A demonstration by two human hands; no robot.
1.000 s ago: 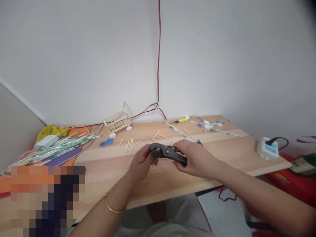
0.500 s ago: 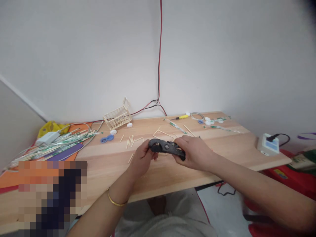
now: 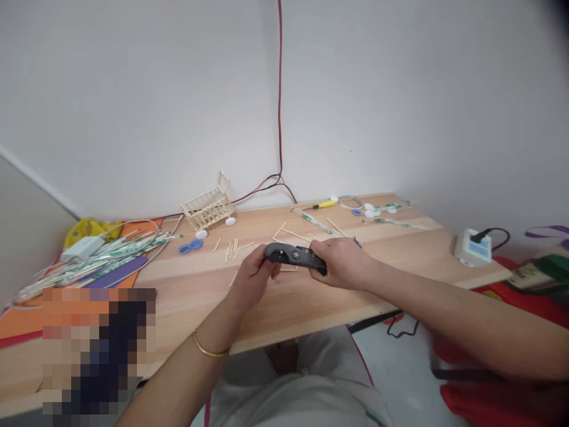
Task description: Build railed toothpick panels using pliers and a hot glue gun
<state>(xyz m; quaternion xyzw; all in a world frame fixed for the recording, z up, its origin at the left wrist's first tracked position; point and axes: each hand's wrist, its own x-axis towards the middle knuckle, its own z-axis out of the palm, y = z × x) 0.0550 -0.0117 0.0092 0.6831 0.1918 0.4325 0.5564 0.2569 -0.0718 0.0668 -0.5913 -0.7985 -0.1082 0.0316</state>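
Black metal hand tool w/ curved head [image 3: 296,255] is in R hand [image 3: 344,261], wrapped round its handles, above bench [image 3: 186,302], in from front edge. L hand [image 3: 252,276] fingers narrowed by tool's head; can't tell if gripping. Beyond: short pale wooden sticks [image 3: 230,251] mid-bench; pale stick-built cart [image 3: 208,212], yellow-handled screwdriver [image 3: 325,204] nr back edge; white boxy plug unit [image 3: 473,248] nr front R corner.

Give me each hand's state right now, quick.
Left hand: at one end of the cutter; grip cannot be told.
Right hand: closed, holding the cutter.
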